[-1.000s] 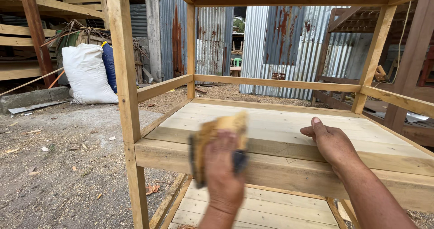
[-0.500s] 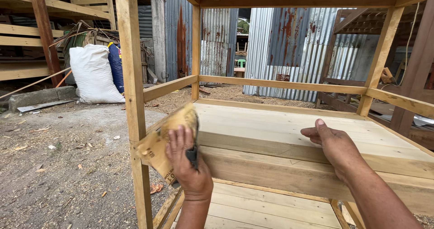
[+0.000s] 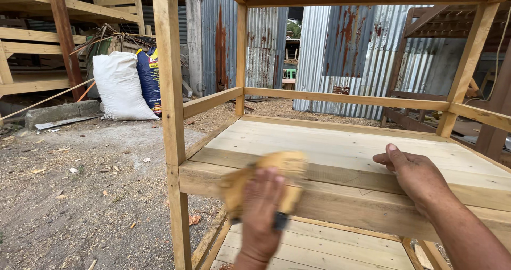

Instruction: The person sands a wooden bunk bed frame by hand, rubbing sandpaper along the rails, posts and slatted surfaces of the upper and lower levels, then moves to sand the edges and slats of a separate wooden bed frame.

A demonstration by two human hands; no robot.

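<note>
An open yard with a dirt floor strewn with sawdust [image 3: 80, 195] is seen, in which an unfinished wooden frame [image 3: 171, 115] with plank decks stands. Nearest, the left hand [image 3: 262, 217] is closed around a tan sanding block [image 3: 266, 182], which is pressed against the front rail [image 3: 340, 201] of the upper deck; both are blurred, so the finger positions cannot be made out exactly. To its right, the right hand [image 3: 418, 177] is laid flat and open, nothing held, on the front plank of the deck [image 3: 346, 142], fingers spread over the edge. Below, a lower slatted shelf [image 3: 319, 248] is visible. Farther off to the left, a white sack [image 3: 120, 86] and a dark blue bag [image 3: 149, 78] are propped beside stacked timber racks [image 3: 32, 41]. At the back, rusted corrugated metal sheeting [image 3: 346, 51] closes off the yard.
</note>
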